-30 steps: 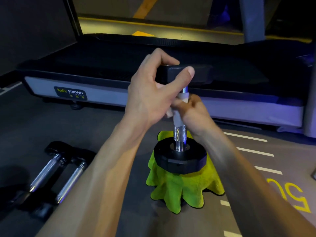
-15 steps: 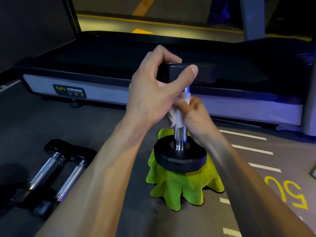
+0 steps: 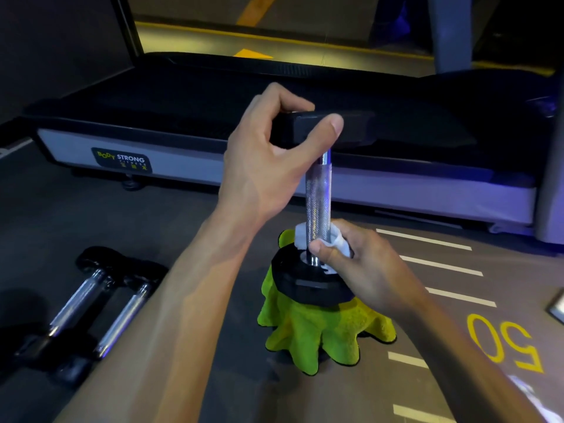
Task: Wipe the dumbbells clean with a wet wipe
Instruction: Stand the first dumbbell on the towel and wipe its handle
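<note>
One treadmill [image 3: 274, 96] fills the far side of the room, from ten o'clock round to two o'clock, its dark belt lying crosswise and a pale side rail with a "BODY STRONG" label at about ten. Grey floor [image 3: 76, 215] runs in front of it, with white dashes and a yellow "50" painted at four o'clock.

Dead centre, a dumbbell [image 3: 317, 196] stands on end, long axis upright: one black head points at the ceiling, the other sits down on a lime-green cloth [image 3: 317, 337] bunched on the floor. The knurled chrome handle between the heads is bare for most of its length.

Two more dumbbells [image 3: 91, 303] lie flat at eight o'clock, side by side, their handles running from seven toward one o'clock, well apart from the cloth.

Left hand [image 3: 268, 166] grips the upper head, thumb across its near face and fingers curled over the top, steadying the weight. Right hand [image 3: 363, 270] is low on the handle, just above the lower head, fingers and thumb pinched round a white wet wipe [image 3: 338, 241] wrapped about the shaft.
</note>
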`<state>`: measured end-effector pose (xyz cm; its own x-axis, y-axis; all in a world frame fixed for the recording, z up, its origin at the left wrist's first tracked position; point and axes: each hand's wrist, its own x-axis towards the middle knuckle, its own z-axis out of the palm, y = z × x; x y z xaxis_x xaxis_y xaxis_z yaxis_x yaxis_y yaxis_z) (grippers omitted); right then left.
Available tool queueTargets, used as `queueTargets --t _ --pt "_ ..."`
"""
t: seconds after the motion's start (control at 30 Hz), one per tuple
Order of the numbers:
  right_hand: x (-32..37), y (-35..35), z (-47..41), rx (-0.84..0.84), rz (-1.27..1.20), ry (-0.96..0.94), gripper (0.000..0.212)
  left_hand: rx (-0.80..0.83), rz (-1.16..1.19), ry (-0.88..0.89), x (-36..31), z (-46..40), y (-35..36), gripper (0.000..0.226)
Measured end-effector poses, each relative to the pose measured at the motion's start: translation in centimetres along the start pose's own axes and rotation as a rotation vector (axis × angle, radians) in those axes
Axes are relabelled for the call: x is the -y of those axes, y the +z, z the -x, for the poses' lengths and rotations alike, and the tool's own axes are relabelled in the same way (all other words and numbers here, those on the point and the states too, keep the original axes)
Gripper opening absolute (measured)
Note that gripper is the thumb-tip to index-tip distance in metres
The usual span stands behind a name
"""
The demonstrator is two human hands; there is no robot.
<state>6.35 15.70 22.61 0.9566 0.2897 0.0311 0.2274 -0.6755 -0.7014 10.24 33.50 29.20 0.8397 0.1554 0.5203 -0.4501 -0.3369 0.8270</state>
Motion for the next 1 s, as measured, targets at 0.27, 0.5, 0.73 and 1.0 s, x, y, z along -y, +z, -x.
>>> queueTargets --t 0.27,0.5,0.73,1.0 --pt "1.6 1.5 4.0 -0.205 0.482 -0.096 0.042 -0.007 0.021 -0.011 0.2 -0.3 0.1 0.031" --pt "3.6 3.1 5.7 -0.366 0.795 -0.188 0.032 0.01 0.014 -0.003 0.1 -0.1 0.1 0.035" --pt "3.0 4.4 5.9 -0.425 0.685 -0.305 0.034 0.023 0.036 0.004 0.3 -0.1 0.3 0.029" --pt "0.1 3.1 2.9 -0.187 -0.071 -0.147 0.032 0.072 0.001 0.065 2.4 1.9 0.8 0.086"
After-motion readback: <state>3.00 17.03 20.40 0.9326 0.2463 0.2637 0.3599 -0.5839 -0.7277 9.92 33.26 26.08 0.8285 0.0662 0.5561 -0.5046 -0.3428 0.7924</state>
